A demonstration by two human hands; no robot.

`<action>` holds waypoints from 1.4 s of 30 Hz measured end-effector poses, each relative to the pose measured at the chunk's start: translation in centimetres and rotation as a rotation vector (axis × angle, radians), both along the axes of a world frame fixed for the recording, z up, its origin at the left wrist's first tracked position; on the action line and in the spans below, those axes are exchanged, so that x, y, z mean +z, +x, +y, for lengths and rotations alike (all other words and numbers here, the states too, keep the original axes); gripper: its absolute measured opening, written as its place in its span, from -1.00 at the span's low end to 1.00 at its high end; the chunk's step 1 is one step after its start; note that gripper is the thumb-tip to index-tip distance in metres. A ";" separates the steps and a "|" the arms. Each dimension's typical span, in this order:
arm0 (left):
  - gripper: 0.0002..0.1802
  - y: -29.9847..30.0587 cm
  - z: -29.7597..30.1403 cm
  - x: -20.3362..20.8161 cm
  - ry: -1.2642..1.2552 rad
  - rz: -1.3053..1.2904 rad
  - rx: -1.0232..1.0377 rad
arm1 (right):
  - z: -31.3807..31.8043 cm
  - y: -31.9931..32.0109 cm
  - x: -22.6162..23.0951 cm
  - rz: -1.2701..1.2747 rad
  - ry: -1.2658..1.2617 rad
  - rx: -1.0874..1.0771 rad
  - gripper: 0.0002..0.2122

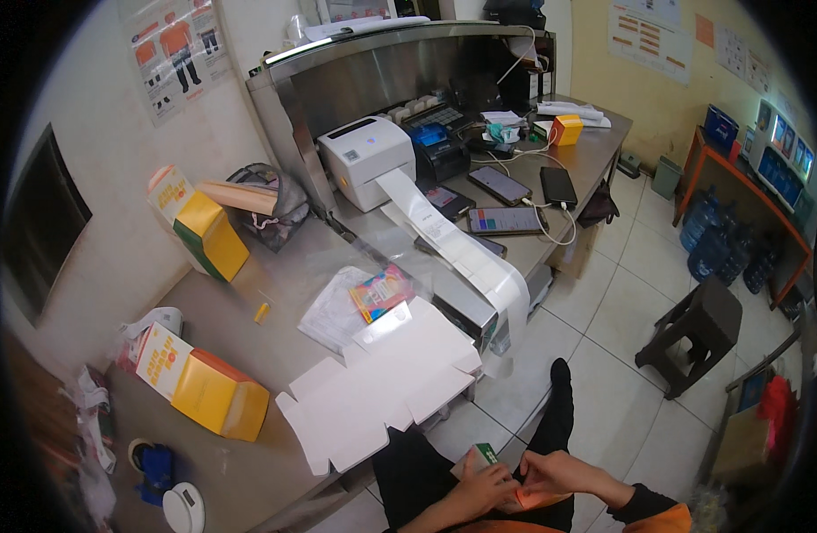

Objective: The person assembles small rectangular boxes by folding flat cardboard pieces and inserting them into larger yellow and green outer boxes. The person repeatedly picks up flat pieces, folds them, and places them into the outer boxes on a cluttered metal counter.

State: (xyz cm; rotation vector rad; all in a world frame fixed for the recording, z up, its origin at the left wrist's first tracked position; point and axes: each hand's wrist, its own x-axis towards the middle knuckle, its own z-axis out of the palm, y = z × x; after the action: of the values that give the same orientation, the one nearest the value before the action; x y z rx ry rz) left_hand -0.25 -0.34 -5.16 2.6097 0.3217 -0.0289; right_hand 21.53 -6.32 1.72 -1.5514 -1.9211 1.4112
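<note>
Two hands meet low over the person's lap, just below the near edge of the steel counter (248, 462). The left hand (482, 487) is curled around a small flat orange and green carton (486, 455), its green end poking up above the fingers; the right hand (550, 471) pinches the same carton from the other side, fingers bent onto it.

Beyond that near edge, right of the counter, pale floor tiles (604, 373) give open room as far as a dark plastic stool (697, 333).

On the brushed-metal counter, closest to the hands, lies an unfolded white cardboard box blank (382, 391), flat, with flaps spread and one corner overhanging the edge. Left of the blank sits a closed yellow box (217, 395); a second yellow box (211, 235) stands tilted farther back by the wall. Behind the blank rest crinkled clear plastic bags (333, 311) and a small colourful packet (382, 291). Farther back a white label printer (366, 160) feeds a long paper strip (462, 253) that drapes over the counter edge.
</note>
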 end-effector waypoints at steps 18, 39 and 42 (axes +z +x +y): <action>-0.74 -1.9 -0.8 1.2 0.237 -0.199 0.050 | 0.7 1.0 1.3 -0.265 0.087 0.172 -0.68; -0.75 -0.7 -0.9 0.6 -0.010 -0.673 0.342 | 0.5 -3.3 -2.6 0.022 0.186 -0.480 -0.91; -0.86 -0.1 -1.6 0.8 -0.092 -0.677 0.448 | 0.4 -3.4 -2.3 0.101 0.168 -0.369 -0.91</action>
State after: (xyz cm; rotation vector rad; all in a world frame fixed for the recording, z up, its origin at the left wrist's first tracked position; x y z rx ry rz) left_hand -0.39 -1.91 -4.34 2.2313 0.6165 0.9379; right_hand 18.18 -5.97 -0.61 -1.6163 -1.5513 1.1186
